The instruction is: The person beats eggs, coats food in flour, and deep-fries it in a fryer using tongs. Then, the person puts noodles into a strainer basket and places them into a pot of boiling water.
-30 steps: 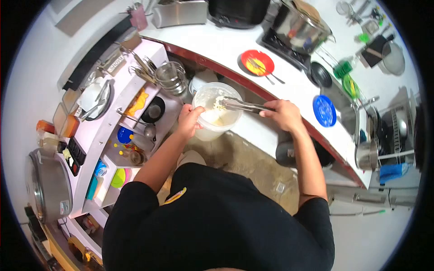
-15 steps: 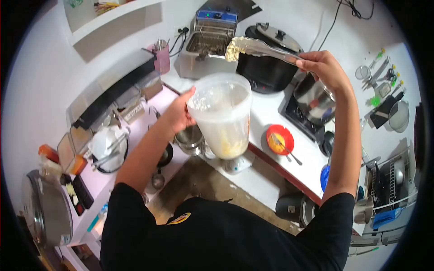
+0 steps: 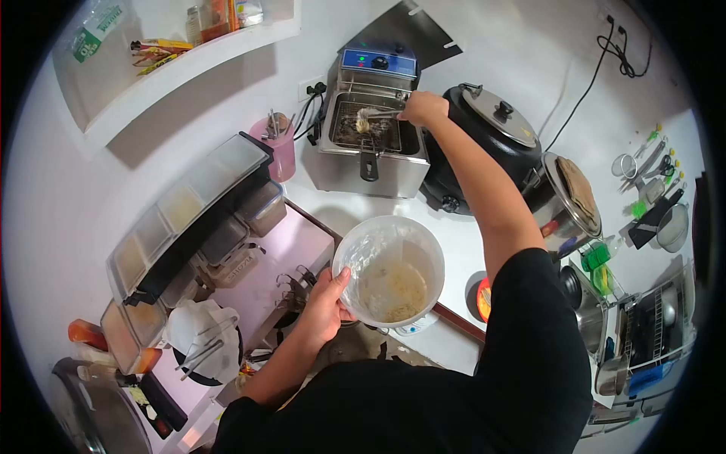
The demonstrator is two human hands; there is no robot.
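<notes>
My left hand (image 3: 325,309) grips the rim and side of a translucent plastic tub (image 3: 389,268), tilted so that I see inside. Pale batter smears its wall and bottom. My right hand (image 3: 425,108) is closed around metal tongs (image 3: 386,114), reaching over the steel deep fryer (image 3: 325,168). At the tips of the tongs a pale batter-coated piece (image 3: 364,121) hangs low over the wire fryer basket (image 3: 349,135). Whether it touches the oil I cannot tell. The basket's black handle (image 3: 368,166) points toward me.
A large black cooker (image 3: 461,166) with a metal lid stands right of the fryer, and a steel pot (image 3: 556,200) beyond it. A pink cup of utensils (image 3: 281,155) is at the left. My right arm partly covers a red bowl (image 3: 484,299).
My right hand has carried the tongs and the battered piece forward and left, down over the fryer. The tub in my left hand has come lower and tipped its opening toward me.
</notes>
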